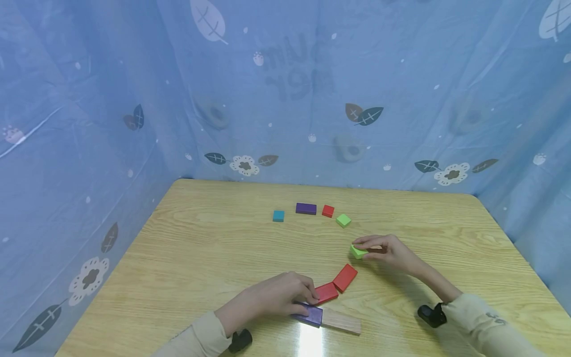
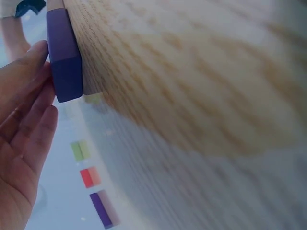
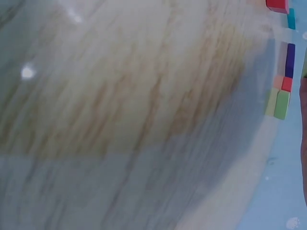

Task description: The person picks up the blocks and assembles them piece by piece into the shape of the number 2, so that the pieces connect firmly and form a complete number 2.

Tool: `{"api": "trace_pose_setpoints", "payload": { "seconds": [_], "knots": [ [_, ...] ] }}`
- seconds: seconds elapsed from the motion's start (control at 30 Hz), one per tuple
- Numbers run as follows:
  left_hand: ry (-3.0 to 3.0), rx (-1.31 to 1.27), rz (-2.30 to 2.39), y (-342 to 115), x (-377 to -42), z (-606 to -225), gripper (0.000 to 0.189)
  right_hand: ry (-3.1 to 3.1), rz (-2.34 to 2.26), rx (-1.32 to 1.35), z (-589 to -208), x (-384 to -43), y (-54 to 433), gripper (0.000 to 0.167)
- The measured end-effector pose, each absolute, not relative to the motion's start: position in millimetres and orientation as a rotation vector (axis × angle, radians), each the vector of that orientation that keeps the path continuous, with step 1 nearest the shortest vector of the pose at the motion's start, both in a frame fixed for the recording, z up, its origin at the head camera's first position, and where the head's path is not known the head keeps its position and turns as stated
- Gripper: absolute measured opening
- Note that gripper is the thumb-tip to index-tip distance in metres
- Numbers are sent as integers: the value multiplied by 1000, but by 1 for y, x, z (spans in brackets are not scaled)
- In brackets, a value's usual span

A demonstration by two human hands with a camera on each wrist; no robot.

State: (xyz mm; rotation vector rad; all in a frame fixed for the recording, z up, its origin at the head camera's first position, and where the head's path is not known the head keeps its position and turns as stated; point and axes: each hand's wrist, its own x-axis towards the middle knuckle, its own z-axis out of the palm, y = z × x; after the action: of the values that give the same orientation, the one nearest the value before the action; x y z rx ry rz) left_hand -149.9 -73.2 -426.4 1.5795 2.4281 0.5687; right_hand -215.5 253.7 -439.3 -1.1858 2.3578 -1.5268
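In the head view my right hand (image 1: 392, 254) pinches a lime-green block (image 1: 357, 252) between thumb and fingers at the table's right middle. Only a sliver of that hand shows in the right wrist view. My left hand (image 1: 283, 297) is lower on the table, its thumb touching a purple block (image 1: 314, 316). Its fingertips reach the near end of a red block (image 1: 327, 293). A second red block (image 1: 345, 278) meets that one at an angle. A plain wooden block (image 1: 341, 322) lies end to end with the purple block. In the left wrist view, fingers (image 2: 33, 139) extend beside the purple block.
Toward the back of the wooden table (image 1: 214, 238), a blue block (image 1: 278, 216), another purple block (image 1: 306, 208), a small red block (image 1: 327, 211) and another lime-green block (image 1: 343, 220) form a loose curve. A blue patterned curtain (image 1: 285, 89) surrounds the table's back and sides.
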Motion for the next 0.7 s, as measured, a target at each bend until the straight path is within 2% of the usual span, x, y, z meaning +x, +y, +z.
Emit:
{"api": "trace_pose_setpoints", "payload": {
  "seconds": [0.7],
  "knots": [
    [2427,1594,550,-73,-151,-427,23,2553,-1354,-1035,-454,-227,244,28]
  ]
}}
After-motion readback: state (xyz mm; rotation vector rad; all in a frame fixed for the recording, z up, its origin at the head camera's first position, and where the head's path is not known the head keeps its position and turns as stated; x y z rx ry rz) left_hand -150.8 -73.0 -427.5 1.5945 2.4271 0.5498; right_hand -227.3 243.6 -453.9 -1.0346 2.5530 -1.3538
